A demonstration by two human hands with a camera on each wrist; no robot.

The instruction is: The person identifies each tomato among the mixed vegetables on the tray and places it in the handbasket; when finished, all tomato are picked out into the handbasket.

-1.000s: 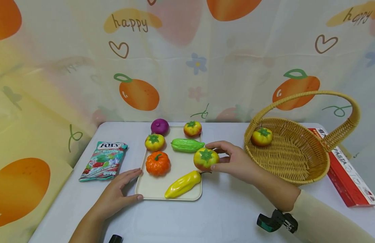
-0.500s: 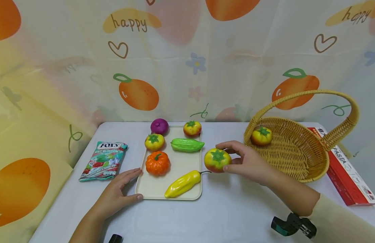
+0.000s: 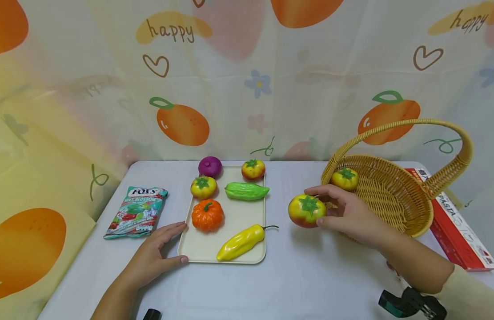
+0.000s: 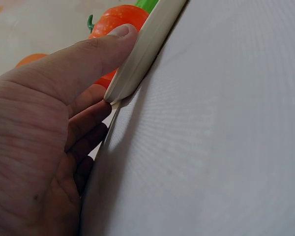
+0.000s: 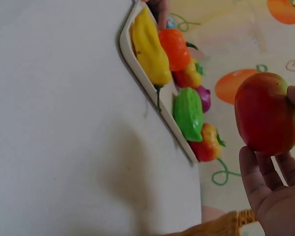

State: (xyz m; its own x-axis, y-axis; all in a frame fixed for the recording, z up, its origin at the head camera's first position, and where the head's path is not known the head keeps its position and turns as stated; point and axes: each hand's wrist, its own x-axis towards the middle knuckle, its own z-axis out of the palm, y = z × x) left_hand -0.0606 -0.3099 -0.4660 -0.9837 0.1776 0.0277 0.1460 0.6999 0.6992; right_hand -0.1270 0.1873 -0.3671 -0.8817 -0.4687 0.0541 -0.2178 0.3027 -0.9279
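My right hand (image 3: 352, 220) holds a yellow-green toy tomato (image 3: 304, 211) with a green leafy top, above the table between tray and basket. In the right wrist view the tomato's red underside (image 5: 266, 115) faces the camera, thumb and fingers around it. My left hand (image 3: 152, 255) touches the left edge of the cream tray (image 3: 242, 215), fingers and thumb extended. On the tray lie an orange pumpkin (image 3: 207, 215), a yellow pepper (image 3: 240, 243), a green bitter melon-like vegetable (image 3: 247, 191), two more tomatoes (image 3: 204, 187) and a purple onion (image 3: 210, 167).
A wicker basket (image 3: 387, 213) with a tall handle stands on the right, one similar tomato (image 3: 344, 178) inside it. Behind it lies a red and white pasta box (image 3: 463, 242). A candy bag (image 3: 136, 211) is left of the tray. A printed curtain (image 3: 230, 89) hangs behind.
My right hand has carried the tomato rightward, from over the tray's right edge to beside the basket. The left hand and the tray have stayed in place.
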